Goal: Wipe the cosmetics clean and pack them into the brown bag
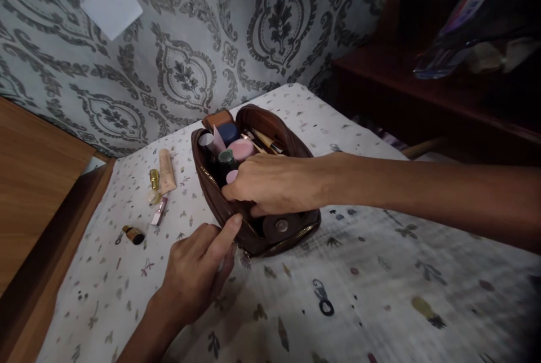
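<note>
A brown zippered makeup bag (291, 154) lies unzipped on the patterned sheet, packed with cosmetics. My right hand (279, 182) reaches into it from the right; its fingertips are hidden inside, so what they touch does not show. By those fingers stand a dark bottle with a green top (227, 159), a pink round item (242, 150) and a blue round item (228, 133). Several brushes or pencils (264, 140) lie in the far right part. My left hand (200, 267) grips the bag's near left edge, one finger stretched over the rim and the others curled below.
Left of the bag lie a beige squeeze tube (167, 170), a small gold bottle (154, 178), a small jar (153, 197), a pink-and-white tube (159, 211) and a gold bottle with a black cap (134, 234). A wooden panel (38, 177) borders the left; a dark red shelf (376, 75) stands right.
</note>
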The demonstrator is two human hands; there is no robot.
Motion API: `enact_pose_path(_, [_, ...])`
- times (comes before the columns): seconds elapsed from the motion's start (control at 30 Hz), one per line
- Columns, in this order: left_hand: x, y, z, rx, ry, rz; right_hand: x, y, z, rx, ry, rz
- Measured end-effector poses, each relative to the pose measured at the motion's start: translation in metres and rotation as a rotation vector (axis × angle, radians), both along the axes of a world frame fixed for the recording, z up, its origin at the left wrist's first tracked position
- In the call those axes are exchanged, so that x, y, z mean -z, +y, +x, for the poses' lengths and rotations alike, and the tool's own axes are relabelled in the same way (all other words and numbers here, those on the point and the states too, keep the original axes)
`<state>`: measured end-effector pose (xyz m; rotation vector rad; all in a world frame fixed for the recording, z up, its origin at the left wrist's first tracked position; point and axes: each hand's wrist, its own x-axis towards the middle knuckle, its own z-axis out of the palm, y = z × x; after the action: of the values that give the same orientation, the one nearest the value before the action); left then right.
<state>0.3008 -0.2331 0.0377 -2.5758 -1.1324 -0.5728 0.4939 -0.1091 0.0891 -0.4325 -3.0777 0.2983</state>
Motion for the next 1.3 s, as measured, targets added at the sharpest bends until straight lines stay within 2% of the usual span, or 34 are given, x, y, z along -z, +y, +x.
enact_pose_path(0.17, [-0.0004, -0.0008, 0.0023, -0.011, 0.008, -0.008, 0.0019, -0.0014, -0.0058, -0.045, -0.005, 0.099])
enact_pose_path(0.3, [-0.0008, -0.0019, 0.0027, -0.02, 0.009, -0.006, 0.0028, -0.0008, -0.0064, -0.064, -0.011, 0.116])
enact_pose_path(0.67, [-0.0017, -0.0031, 0.0015, -0.023, 0.029, -0.021, -0.0045, -0.0019, -0.0072, -0.029, -0.086, 0.003])
enact_pose_path(0.87, [-0.0026, -0.0022, 0.0028, -0.024, 0.034, -0.015, -0.0051, -0.0017, -0.0087, -0.025, -0.201, -0.091])
enact_pose_path(0.97, [-0.0033, -0.0023, 0.0028, -0.024, 0.043, -0.009, -0.0023, 0.0007, -0.0099, -0.038, -0.159, -0.11])
enact_pose_path(1.3, [-0.0017, -0.002, 0.0048, -0.012, 0.031, 0.005, -0.002, -0.0056, -0.01, -0.014, -0.075, 0.094])
